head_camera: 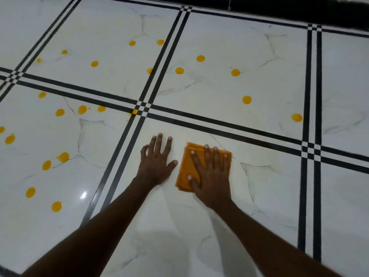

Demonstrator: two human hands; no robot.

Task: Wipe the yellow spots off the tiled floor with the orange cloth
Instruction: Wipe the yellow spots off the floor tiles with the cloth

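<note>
A folded orange cloth (186, 166) lies flat on the white marbled tile in the middle. My right hand (211, 172) presses down on it with fingers spread. Just left of the cloth, my left hand (156, 158) rests flat on the bare tile, fingers apart, holding nothing. Several yellow spots dot the other tiles: one (246, 99) and another (296, 117) on the tile beyond the cloth, others such as one (63, 156) on the tile to the left. The tile under my hands shows no spots.
The floor (259, 196) has large glossy white tiles split by double black border lines (225, 124). A dark strip of wall base (299, 9) runs along the top right. A light glare (83, 195) shows on the left tile.
</note>
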